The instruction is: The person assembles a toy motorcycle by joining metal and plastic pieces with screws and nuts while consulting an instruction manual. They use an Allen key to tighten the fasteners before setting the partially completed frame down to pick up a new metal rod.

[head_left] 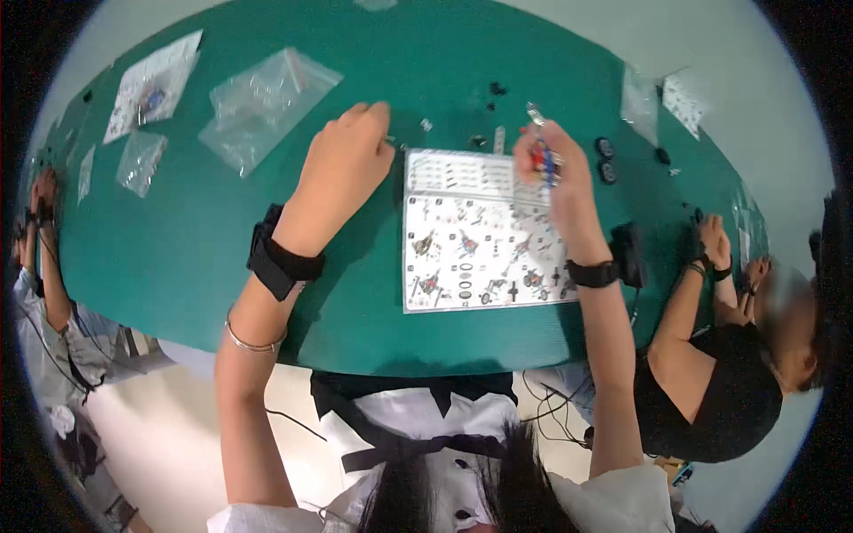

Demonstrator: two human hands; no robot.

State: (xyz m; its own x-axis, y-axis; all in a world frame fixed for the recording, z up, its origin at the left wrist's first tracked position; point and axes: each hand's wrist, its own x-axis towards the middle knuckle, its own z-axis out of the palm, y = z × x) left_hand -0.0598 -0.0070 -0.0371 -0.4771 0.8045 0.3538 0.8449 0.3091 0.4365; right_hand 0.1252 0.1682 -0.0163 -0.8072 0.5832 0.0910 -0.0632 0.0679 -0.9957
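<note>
At the far left edge a co-worker's hands [40,200] rest on the green table [195,240]. Next along, at the far left of the table, lie a printed sheet [151,84] and a small clear bag [140,162], and just right of them a larger clear plastic bag [267,107].

The person's left hand [342,164] reaches out over the table, palm down, with its fingers curled and their tips pinched at a tiny part [391,139] on the table surface; whether it is actually gripped cannot be told. A black strap and a thin bangle sit on that forearm.

Right of it, near the middle, the instruction sheet [471,235] lies flat with its long side running left to right. Beyond its far edge small loose parts [484,140] are scattered.

The right hand [560,173] hovers over the sheet's far right corner, fingers closed around a small red and blue model [540,155]. The model's long axis runs roughly near to far, and a silvery end points away from the person, tilted slightly left.

Just right of that hand two black wheels [606,160] lie on the table. Another clear bag [640,107] lies farther off, and another co-worker's hand [711,235] rests at the right edge.
</note>
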